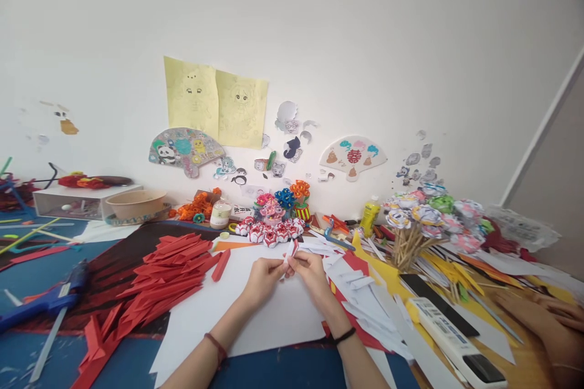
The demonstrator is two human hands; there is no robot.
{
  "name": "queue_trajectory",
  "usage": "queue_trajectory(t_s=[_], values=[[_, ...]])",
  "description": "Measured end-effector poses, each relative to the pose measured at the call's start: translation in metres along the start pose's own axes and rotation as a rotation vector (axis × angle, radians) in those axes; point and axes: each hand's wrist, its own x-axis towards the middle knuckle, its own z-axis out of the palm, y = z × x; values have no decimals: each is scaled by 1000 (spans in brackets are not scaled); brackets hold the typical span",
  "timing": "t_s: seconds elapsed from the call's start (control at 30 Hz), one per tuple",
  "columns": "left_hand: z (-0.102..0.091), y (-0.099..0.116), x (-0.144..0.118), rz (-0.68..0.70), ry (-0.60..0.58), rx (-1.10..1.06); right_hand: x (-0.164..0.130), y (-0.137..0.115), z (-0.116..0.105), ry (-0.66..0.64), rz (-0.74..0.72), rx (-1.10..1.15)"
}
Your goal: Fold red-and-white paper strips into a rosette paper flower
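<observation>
fingers of both hands pinched narrow on one small paper strip, white with a red edge, held just above the white sheet. left hand gripping the near-left end, right hand gripping the right side, thumbs and forefingers meeting almost tip to tip. strip's long axis tilted up and away, toward the wall, the free end poking out between the two hands. equally near to both hands, held by both; right fingertips a shade higher on it. small, narrow, folded, creased along its length as far as can be told; finer folds too small to make out.

outward: dark band on the right wrist, reddish band on the left. just right of the hands, a loose heap of white strips over red paper. to the left, a big pile of red folded strips. beyond the hands, a row of red-and-white paper flowers. far left on the surface, a blue glue gun. to the right, a bunch of paper flowers on sticks, a white remote, and another person's hand resting flat at the edge.
</observation>
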Motion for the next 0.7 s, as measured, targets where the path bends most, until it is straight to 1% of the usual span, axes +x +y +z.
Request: queue_trajectory(t_s=[0.2,0.33,0.4,0.47,0.57,0.7], values=[[-2,2,-1,49,45,138,2,3,-2,18,-11,-64],[-7,5,-1,80,180,213,2,5,-4,28,-17,-100],[-8,6,0,93,250,228,1,5,-4,10,-11,-114],[-9,8,0,106,288,231,1,6,-3,-20,-4,-126],[-8,10,0,120,297,221,0,8,0,-66,8,-141],[-9,11,0,126,265,197,-2,9,2,-89,1,-176]])
